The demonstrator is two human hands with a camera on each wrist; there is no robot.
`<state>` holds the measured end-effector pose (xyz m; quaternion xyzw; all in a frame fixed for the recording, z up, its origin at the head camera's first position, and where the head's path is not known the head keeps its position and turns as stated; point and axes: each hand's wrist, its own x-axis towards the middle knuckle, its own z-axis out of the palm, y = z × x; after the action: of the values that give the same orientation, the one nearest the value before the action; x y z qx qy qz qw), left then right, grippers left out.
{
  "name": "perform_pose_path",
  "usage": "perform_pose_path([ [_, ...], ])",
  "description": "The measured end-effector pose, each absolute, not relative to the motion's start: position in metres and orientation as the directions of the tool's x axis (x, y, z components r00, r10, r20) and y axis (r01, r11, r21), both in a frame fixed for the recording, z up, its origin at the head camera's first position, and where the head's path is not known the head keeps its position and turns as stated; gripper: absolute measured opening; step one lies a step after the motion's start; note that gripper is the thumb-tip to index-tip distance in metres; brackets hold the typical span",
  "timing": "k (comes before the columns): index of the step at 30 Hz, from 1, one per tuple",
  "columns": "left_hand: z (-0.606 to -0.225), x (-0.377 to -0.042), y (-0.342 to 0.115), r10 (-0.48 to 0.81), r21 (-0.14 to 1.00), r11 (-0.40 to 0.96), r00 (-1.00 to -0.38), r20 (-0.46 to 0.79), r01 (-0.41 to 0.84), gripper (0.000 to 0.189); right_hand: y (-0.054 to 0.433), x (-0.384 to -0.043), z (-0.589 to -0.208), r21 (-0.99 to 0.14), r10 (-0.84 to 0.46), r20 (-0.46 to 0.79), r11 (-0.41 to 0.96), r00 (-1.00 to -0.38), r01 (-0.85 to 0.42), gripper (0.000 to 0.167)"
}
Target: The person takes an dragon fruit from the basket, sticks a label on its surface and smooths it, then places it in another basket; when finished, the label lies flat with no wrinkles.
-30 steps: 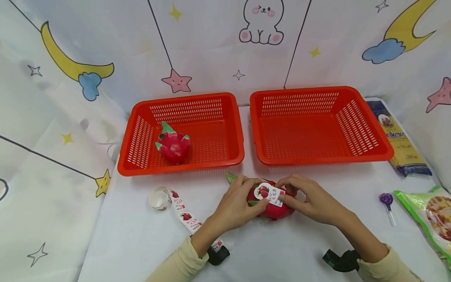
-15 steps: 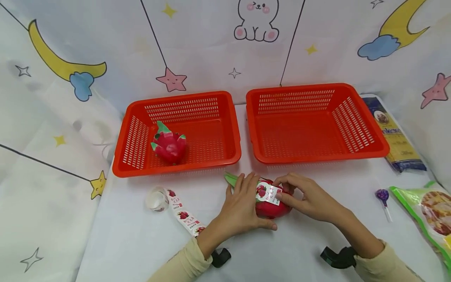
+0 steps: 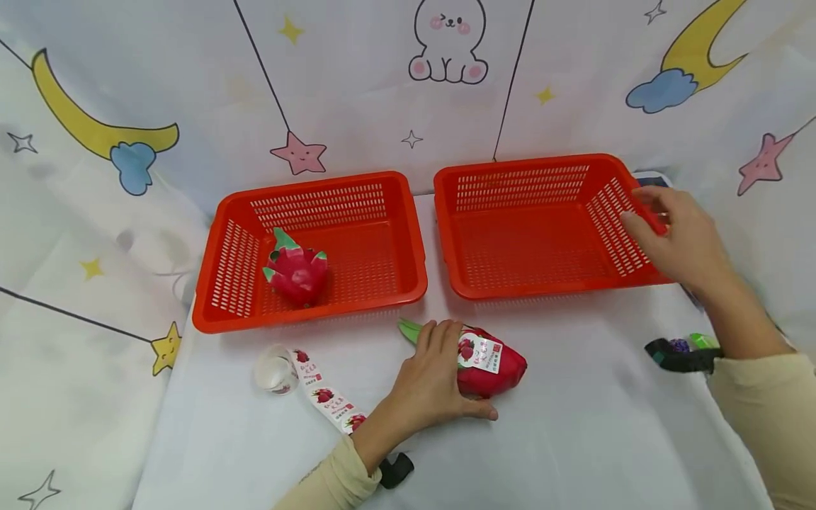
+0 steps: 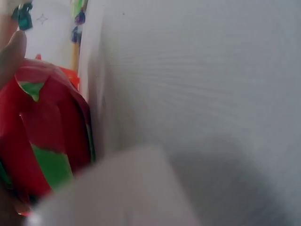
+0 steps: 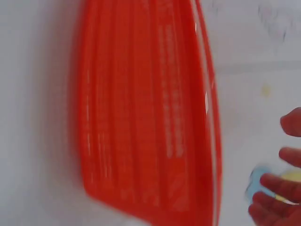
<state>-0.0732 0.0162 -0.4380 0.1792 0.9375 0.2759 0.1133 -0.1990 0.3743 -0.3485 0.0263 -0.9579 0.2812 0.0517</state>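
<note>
A red dragon fruit [image 3: 506, 372] with green tips lies on its side on the white table, a printed white label [image 3: 481, 352] on its upper face. My left hand [image 3: 428, 386] rests over its leafy end, the fingers extended across it and the thumb stretched out along the near side. Close up in the left wrist view is the fruit's red and green skin [image 4: 44, 117]. At the right rim of the right red basket [image 3: 455, 283] hovers my right hand [image 3: 685, 237], fingers loosely bent. The right wrist view shows those fingers [image 5: 275, 181] spread, holding nothing.
Another dragon fruit [image 3: 297, 276] sits in the left red basket [image 3: 414, 283]. A label roll [image 3: 276, 370] trails a strip of labels [image 3: 325, 397] toward my left wrist. A lollipop [image 3: 679, 345] and a green packet [image 3: 703, 341] show partly behind the right wrist strap.
My right hand has left the label and moved up and right to the right basket's rim. My left hand's fingers and thumb have spread from the label. The view has shifted slightly.
</note>
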Motion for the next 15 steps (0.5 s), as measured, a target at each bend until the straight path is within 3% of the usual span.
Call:
perform_pose_path([
  [2,-0.439,-0.073,0.015,0.396,0.557,0.785,-0.912,-0.111,0.273,0.122,0.4,-0.218,-0.351,-0.498,0.03,-0.025,0.866,-0.999,0.039,0.072],
  [6,-0.443,-0.073,0.015,0.401,0.558,0.779,-0.911,-0.091,0.287,0.118,0.434,-0.238,-0.367,-0.498,0.021,-0.264,0.853,-0.964,0.155,0.094],
  [9,-0.445,-0.072,0.014,0.412,0.546,0.775,-0.909,-0.056,0.318,0.112,0.442,-0.245,-0.38,-0.559,-0.031,-0.364,0.807,-0.931,0.192,0.095],
  [15,-0.448,-0.073,0.014,0.428,0.515,0.768,-0.903,0.028,0.38,0.102,0.444,-0.251,-0.391,-0.627,-0.05,-0.383,0.748,-0.922,0.22,0.082],
])
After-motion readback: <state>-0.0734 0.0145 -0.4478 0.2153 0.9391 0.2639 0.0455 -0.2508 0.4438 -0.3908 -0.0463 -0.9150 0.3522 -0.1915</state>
